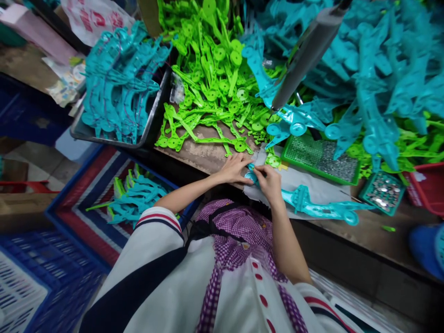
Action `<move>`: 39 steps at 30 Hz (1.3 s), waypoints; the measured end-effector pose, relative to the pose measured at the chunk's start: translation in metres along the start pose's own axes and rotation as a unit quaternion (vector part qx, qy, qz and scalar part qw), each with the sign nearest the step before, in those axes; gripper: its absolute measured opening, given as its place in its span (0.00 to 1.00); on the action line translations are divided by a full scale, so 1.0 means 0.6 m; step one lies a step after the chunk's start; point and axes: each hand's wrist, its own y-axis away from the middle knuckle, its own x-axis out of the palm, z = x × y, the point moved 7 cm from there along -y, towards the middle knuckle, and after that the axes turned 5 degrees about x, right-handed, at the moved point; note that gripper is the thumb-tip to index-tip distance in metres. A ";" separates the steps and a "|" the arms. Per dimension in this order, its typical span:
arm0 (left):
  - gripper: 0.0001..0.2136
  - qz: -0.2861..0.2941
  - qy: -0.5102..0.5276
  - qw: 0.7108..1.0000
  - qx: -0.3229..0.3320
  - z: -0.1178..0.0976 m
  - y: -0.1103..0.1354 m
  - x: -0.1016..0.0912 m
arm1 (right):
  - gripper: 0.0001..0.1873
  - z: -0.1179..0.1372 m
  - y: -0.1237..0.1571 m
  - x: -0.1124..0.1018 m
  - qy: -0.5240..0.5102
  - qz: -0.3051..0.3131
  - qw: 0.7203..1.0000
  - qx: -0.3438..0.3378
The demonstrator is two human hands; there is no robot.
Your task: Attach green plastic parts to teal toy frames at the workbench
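Note:
A turquoise plastic part (315,203) lies along the table's front edge, with a rounded end under my fingers. My left hand (236,169) is closed on that end, thumb and fingertips on its rim. My right hand (269,182) is pinched at the same spot, fingertips touching the part; whatever is between them is too small to make out. My right wrist crosses in front of the part's middle. Beneath it is a pale sheet (301,179). A grey electric screwdriver (305,58) hangs tip down beyond my hands.
Lime-green plastic parts (211,88) and turquoise parts (374,78) are heaped behind. A green tray (321,159) holds small metal pieces, beside a smaller box (382,193). A black bin (152,122) stands left, above a striped-lined crate (81,194) with more parts.

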 end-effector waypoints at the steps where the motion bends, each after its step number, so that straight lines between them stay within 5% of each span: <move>1: 0.43 -0.002 0.000 1.000 0.000 0.000 0.000 -0.001 | 0.13 -0.007 0.001 -0.004 -0.002 -0.020 1.000 0.015; 5: 0.43 -0.012 0.001 1.000 0.003 -0.001 0.000 -0.002 | 0.13 -0.019 0.003 -0.009 -0.015 -0.050 0.998 0.034; 15: 0.42 -0.015 0.000 1.000 0.013 0.000 -0.001 0.003 | 0.11 0.004 0.002 0.016 0.043 0.010 0.998 -0.038; 20: 0.38 -0.102 0.122 0.987 -0.004 0.004 0.007 -0.018 | 0.15 0.008 0.001 -0.010 -0.005 -0.001 1.000 -0.014; 22: 0.29 -0.192 0.253 0.945 -0.076 0.019 0.023 -0.037 | 0.18 0.032 0.016 -0.034 -0.031 -0.038 0.999 -0.012; 24: 0.24 -0.243 0.413 0.862 -0.168 0.028 0.044 -0.040 | 0.19 0.067 0.040 -0.054 -0.041 -0.082 0.996 -0.021; 27: 0.23 -0.202 0.604 0.740 -0.213 -0.012 0.059 -0.023 | 0.15 0.117 0.068 -0.040 -0.040 -0.053 0.996 -0.057; 29: 0.22 -0.161 0.662 0.705 -0.195 -0.055 0.060 -0.019 | 0.13 0.130 0.077 -0.020 -0.043 -0.020 0.997 -0.066; 35: 0.25 -0.100 0.656 0.735 -0.144 -0.142 0.037 -0.018 | 0.10 0.102 0.084 -0.029 -0.029 -0.052 0.998 -0.032; 39: 0.24 -0.030 0.587 0.804 -0.091 -0.179 0.003 -0.007 | 0.10 0.084 0.099 -0.090 -0.022 -0.130 0.991 -0.021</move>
